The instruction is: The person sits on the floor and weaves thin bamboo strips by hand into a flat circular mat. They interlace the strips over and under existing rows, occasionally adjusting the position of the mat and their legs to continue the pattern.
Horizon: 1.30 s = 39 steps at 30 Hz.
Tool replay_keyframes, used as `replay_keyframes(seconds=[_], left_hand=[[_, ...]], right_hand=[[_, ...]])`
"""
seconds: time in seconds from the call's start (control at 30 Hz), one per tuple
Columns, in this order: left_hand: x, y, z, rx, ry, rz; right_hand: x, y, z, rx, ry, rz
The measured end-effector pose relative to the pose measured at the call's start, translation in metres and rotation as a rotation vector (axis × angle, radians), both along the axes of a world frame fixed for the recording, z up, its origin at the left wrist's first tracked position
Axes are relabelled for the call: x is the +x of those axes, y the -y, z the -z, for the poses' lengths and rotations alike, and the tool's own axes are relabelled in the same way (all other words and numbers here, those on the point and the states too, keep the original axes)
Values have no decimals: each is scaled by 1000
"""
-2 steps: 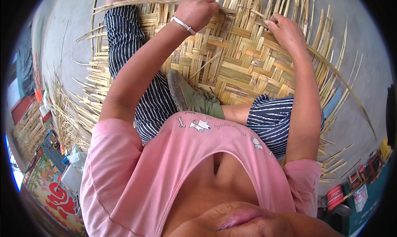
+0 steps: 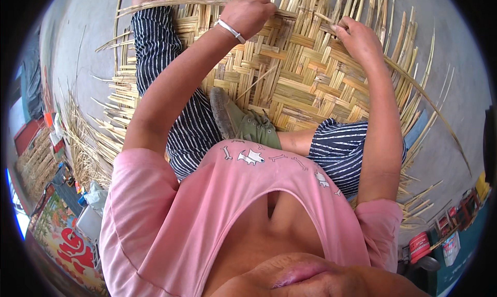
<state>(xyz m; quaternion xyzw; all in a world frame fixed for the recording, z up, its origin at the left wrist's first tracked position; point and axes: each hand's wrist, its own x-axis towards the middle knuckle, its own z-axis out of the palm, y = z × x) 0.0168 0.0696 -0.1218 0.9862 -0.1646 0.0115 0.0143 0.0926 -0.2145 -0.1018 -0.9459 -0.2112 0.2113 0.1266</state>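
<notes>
A long flat reed strip (image 2: 199, 2) crosses the far edge of a woven reed mat (image 2: 310, 84). My left hand (image 2: 247, 16), with a white band at the wrist, is closed round this strip, its fingertips turned away from view. Further right, my right hand (image 2: 358, 40) pinches the strip between thumb and fingers at the weave's edge. Past that hand the strip's tail (image 2: 435, 104) curves down over the loose ends on the right. Unwoven reed ends (image 2: 385, 17) fan outward beyond the mat's far side.
My legs in striped trousers (image 2: 155, 48) and a green shoe (image 2: 253, 128) rest on the mat. Loose reeds (image 2: 88, 147) lie on the grey floor (image 2: 77, 43) at left. A red bucket (image 2: 419, 246) stands at lower right, a patterned red-and-yellow panel (image 2: 67, 245) at lower left.
</notes>
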Motion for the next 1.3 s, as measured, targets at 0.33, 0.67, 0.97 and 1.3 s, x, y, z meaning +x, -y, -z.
replay_keyframes(seconds=[0.33,0.67,0.97,1.3], left_hand=[[19,1,15,126,-104,211],[46,-112,-45,-102,471,-377],[-1,-57,-18,54,89,-87],[17,-9,-22,-108,-322,-323]], right_hand=[[3,0,1,23,-28,-18],[5,1,-5,15,-82,-3],[7,6,8,64,-38,16],[5,7,-18,-22,-8,18]])
